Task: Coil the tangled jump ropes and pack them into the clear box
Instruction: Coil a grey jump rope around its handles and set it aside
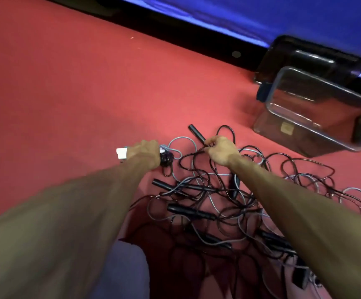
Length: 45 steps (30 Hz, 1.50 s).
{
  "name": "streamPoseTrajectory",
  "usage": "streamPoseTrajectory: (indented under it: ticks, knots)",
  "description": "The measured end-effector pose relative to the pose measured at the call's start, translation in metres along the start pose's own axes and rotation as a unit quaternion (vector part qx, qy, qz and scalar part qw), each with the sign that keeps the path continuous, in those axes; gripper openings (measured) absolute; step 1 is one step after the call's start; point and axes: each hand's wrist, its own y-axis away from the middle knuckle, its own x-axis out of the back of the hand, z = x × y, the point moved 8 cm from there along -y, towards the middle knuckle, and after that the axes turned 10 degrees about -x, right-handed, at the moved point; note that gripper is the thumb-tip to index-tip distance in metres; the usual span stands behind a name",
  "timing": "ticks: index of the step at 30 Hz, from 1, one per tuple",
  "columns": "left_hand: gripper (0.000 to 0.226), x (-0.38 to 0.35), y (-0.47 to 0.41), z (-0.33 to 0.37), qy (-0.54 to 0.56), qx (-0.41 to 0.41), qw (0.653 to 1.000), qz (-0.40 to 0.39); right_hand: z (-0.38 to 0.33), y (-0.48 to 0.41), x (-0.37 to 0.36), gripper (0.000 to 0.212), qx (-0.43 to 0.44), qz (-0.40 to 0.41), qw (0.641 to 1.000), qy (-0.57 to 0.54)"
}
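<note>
Plenty of bare red floor (78,93) lies beyond the fingers and to their left in the head view. It runs up to the black-edged glossy blue mat (261,14) that bounds the far side. Beyond the right hand's fingers and off to their right, the clear plastic box (268,126) rests open, tipped toward the camera, with nothing visible inside it. A black lid (304,57) leans just behind the box, against the mat's edge.

The left hand (144,153) is curled firmly round a white rope handle (121,153), whose end sticks out past the knuckles on the left. A small tight bundle of black cord (166,159) sits against that hand's right side. Whether the fingers also clamp the bundle cannot be told.

The right hand (220,151) has its fingertips drawn together, pinching a strand of black cord (199,150) where it meets a slim black handle (197,133), which points away to the upper left.

Nearer than both sets of fingers and spreading right, the tangle of black and pale blue jump ropes (218,201) lies loose on the floor. Several more black handles are buried in it.
</note>
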Motion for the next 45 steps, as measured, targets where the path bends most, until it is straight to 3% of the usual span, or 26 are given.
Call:
streamPoseTrajectory:
  ticks: [6, 9, 15, 19, 26, 30, 33, 37, 41, 45]
  knots:
    - [0.035, 0.004, -0.024, 0.006, 0.004, -0.023, 0.995, 0.099, 0.002, -0.042, -0.036, 0.023, 0.041, -0.03, 0.998, 0.032]
    - [0.03, 0.008, -0.03, 0.021, 0.043, -0.05, 0.992, 0.106, 0.02, -0.052, -0.058, 0.036, -0.003, -0.1, 0.994, 0.036]
    - [0.028, 0.007, -0.024, 0.046, 0.099, -0.093, 0.986, 0.095, 0.02, -0.046, -0.048, 0.027, -0.014, -0.1, 0.994, 0.028]
    - [0.034, 0.005, -0.017, 0.055, 0.113, -0.108, 0.986, 0.062, 0.034, -0.029, -0.052, 0.041, -0.046, -0.16, 0.986, 0.029]
    - [0.02, -0.016, -0.027, 0.05, 0.168, -0.11, 0.979, 0.035, 0.035, -0.031, -0.033, 0.033, -0.015, 0.025, 0.999, 0.036]
    - [0.023, -0.022, -0.033, 0.046, 0.205, -0.098, 0.973, 0.048, 0.039, -0.038, -0.033, 0.031, -0.013, -0.038, 0.993, 0.107]
    - [0.027, -0.024, -0.034, 0.051, 0.187, -0.107, 0.975, 0.046, 0.04, -0.036, -0.028, 0.034, -0.066, -0.073, 0.989, 0.111]
    - [0.029, -0.02, -0.031, 0.061, 0.181, -0.12, 0.974, 0.057, 0.051, -0.032, -0.024, 0.037, -0.141, -0.123, 0.982, -0.017]
    - [0.04, -0.007, -0.023, 0.076, 0.142, -0.171, 0.971, 0.09, 0.053, -0.023, -0.015, 0.037, -0.104, -0.157, 0.98, -0.068]
    - [0.065, 0.023, -0.012, 0.096, 0.005, -0.269, 0.946, 0.181, 0.03, -0.005, 0.001, 0.042, -0.011, -0.169, 0.985, -0.023]
